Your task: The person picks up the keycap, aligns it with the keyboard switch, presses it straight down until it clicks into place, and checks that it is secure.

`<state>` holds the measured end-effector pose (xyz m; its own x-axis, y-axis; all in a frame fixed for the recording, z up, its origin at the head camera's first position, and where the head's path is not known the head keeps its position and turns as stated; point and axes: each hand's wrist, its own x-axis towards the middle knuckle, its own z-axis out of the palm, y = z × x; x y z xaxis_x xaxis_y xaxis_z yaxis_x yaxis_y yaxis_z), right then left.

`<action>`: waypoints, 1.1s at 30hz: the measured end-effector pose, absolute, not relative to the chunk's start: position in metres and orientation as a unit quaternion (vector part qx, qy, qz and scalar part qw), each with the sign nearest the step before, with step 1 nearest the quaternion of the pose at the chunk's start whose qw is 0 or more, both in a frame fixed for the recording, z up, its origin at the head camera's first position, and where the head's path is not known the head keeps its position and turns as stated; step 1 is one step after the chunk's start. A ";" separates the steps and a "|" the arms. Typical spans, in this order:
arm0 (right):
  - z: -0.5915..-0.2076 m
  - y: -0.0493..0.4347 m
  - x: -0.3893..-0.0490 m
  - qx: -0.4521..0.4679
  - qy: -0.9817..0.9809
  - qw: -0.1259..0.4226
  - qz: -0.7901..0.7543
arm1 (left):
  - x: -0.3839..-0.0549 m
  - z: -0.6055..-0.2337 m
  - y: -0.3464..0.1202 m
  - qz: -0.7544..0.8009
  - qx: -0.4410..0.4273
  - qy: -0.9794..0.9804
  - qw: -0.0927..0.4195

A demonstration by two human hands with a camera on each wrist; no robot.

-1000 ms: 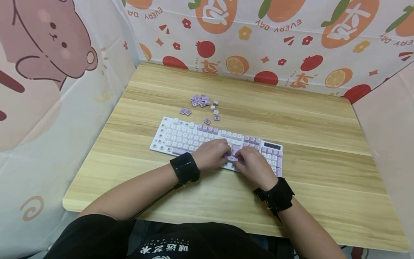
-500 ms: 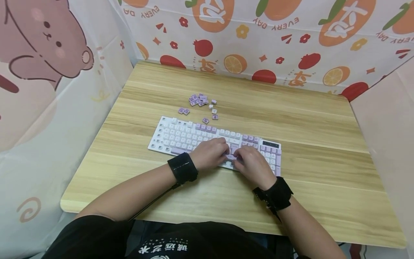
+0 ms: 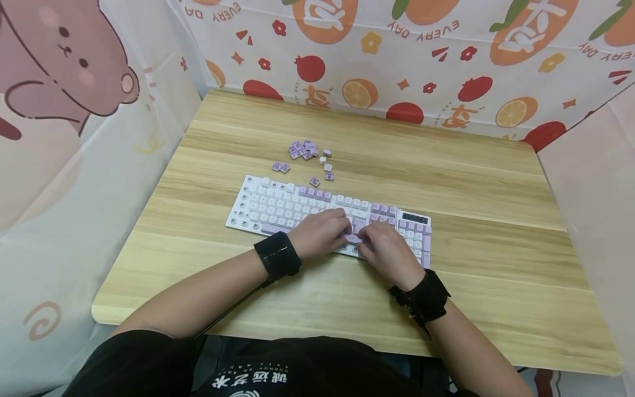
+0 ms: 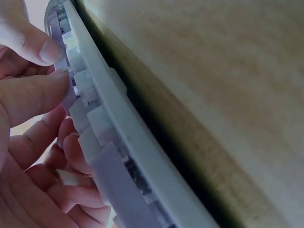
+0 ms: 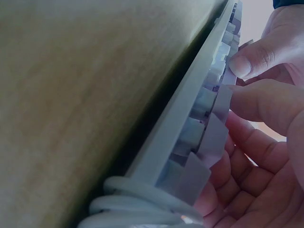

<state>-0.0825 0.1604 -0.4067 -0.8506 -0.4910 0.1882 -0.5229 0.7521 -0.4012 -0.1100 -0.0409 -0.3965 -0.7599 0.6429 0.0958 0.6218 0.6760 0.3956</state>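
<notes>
A white and purple keyboard (image 3: 272, 205) lies on the wooden table. Over its right-centre part, my left hand (image 3: 322, 231) has its fingers curled, with the thumb at a long purple keycap (image 3: 353, 239). From the other side my right hand (image 3: 389, 248) pinches at the same keycap. In the left wrist view the left thumb (image 4: 38, 95) sits right at the purple key's edge, and the right wrist view shows the right thumb (image 5: 261, 102) there too. The fingertips over the keys are partly hidden in the head view.
Behind the keyboard lie a pile of loose purple keycaps (image 3: 302, 150), a white keycap (image 3: 328, 167) and several scattered purple ones. Several spots along the keyboard's left edge have no caps. A pale coiled cable (image 5: 137, 204) shows beside the keyboard. Printed cloth (image 3: 392, 60) hangs behind the table.
The head view has shifted slightly. Both hands stay at the long purple keycap with barely any movement, and the loose keycaps lie as before.
</notes>
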 end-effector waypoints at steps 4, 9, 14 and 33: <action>-0.407 0.160 -0.082 0.270 -0.935 0.041 0.225 | -0.111 -0.398 -0.040 0.208 0.338 0.918 0.024; -0.406 0.158 -0.081 0.259 -0.939 0.047 0.220 | -0.111 -0.399 -0.041 0.201 0.344 0.917 0.017; -0.406 0.157 -0.081 0.254 -0.941 0.044 0.218 | -0.110 -0.398 -0.042 0.190 0.349 0.918 0.013; -0.403 0.160 -0.085 0.249 -0.943 0.028 0.220 | -0.111 -0.394 -0.040 0.213 0.336 0.917 0.031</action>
